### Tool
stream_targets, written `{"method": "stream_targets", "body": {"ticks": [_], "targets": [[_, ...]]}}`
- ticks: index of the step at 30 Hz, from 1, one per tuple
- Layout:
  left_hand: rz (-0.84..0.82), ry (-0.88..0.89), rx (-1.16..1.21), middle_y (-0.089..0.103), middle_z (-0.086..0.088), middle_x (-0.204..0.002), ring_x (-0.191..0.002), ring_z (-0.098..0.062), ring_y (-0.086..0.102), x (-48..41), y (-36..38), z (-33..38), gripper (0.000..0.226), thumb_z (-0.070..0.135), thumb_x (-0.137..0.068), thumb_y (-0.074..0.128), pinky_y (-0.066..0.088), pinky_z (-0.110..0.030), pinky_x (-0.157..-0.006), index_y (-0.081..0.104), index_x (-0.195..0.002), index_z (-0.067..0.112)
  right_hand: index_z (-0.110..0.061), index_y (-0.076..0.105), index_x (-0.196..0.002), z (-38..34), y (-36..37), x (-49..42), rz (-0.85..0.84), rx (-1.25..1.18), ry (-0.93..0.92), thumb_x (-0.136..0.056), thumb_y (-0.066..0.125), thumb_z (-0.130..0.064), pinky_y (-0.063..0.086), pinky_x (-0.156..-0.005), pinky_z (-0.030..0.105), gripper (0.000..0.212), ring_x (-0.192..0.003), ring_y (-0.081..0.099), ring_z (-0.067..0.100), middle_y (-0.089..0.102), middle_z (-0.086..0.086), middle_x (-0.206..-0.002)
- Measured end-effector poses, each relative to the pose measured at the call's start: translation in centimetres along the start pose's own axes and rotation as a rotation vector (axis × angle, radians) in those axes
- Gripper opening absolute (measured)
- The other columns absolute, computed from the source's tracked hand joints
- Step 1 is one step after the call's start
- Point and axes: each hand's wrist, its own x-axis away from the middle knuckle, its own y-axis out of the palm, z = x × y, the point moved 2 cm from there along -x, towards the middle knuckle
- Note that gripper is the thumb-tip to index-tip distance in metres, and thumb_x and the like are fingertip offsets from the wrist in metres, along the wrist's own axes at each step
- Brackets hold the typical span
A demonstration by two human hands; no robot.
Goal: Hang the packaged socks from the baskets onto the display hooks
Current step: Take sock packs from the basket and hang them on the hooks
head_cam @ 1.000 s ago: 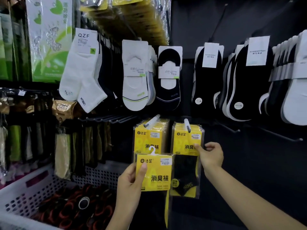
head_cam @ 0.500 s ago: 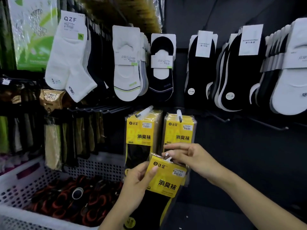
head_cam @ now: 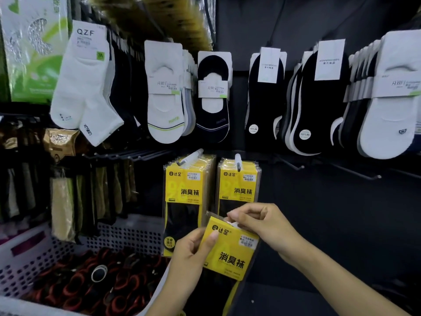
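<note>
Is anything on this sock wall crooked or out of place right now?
Only the yellow sock pack in hand: it sits tilted, below the two hung yellow stacks, not on a hook. The left hand grips its left edge and the right hand pinches its top. The hung socks look orderly.

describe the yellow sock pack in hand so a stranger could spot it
On the black display wall, two yellow stacks hang on hooks. Below, the held pack alone is tilted, gripped by left hand and right hand, on no hook.
</note>
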Motion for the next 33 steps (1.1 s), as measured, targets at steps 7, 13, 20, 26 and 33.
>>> {"method": "stream_targets", "body": {"ticks": [7, 13, 20, 26, 33], "targets": [[0.072, -0.001, 0.086, 0.076, -0.002, -0.092, -0.084, -0.017, 0.073, -2.1, 1.7, 1.4, 0.03, 0.039, -0.081, 0.059, 0.057, -0.022, -0.063, 0.071, -0.1, 0.02, -0.025, 0.067, -0.112, 1.5, -1.2, 1.2, 0.028, -0.094, 0.099, -0.079, 0.062, -0.04, 0.056, -0.071, 0.019, 0.036, -0.096, 0.07, 0.008, 0.075, -0.006, -0.102], [0.123, 0.074, 0.071, 0.073, 0.013, -0.102, -0.094, -0.003, 0.068, -3.9, 3.8, 3.0, 0.039, 0.046, -0.082, 0.05, 0.053, -0.014, -0.071, 0.059, -0.115, 0.028, -0.023, 0.07, -0.105, 0.3, -3.0, -0.3, 0.339, -0.193, -0.041, -0.086, 0.063, -0.029, 0.055, -0.063, 0.016, 0.021, -0.088, 0.072, 0.009, 0.076, -0.005, -0.096], [0.216, 0.056, 0.041, 0.057, 0.026, -0.119, -0.105, 0.007, 0.059, -4.1, 3.3, 1.1, 0.044, 0.051, -0.083, 0.038, 0.047, -0.01, -0.08, 0.044, -0.125, 0.043, -0.02, 0.07, -0.1, 1.3, -2.5, -3.5, 0.4, -0.134, -0.053, -0.091, 0.061, -0.022, 0.056, -0.062, 0.018, 0.013, -0.082, 0.073, 0.01, 0.076, -0.005, -0.09], [0.162, -0.042, -0.179, 0.02, 0.03, -0.142, -0.134, 0.005, 0.018, -6.4, 4.9, -2.3, 0.066, 0.062, -0.082, 0.028, 0.019, -0.024, -0.112, 0.015, -0.145, 0.047, -0.014, 0.071, -0.092, 4.4, -2.8, -6.1, 0.486, -0.195, 0.032, -0.085, 0.067, -0.03, 0.054, -0.062, 0.017, 0.018, -0.078, 0.073, 0.01, 0.076, -0.001, -0.084], [0.175, 0.008, -0.375, -0.007, 0.027, -0.153, -0.139, 0.005, -0.008, -11.5, 6.0, -6.5, 0.06, 0.062, -0.087, 0.018, -0.004, -0.023, -0.11, -0.012, -0.137, 0.053, -0.012, 0.075, -0.09, 11.1, -4.4, -8.2, 0.517, -0.19, 0.178, -0.086, 0.066, -0.034, 0.055, -0.084, 0.033, 0.024, -0.087, 0.072, 0.015, 0.076, 0.0, -0.086]]}}
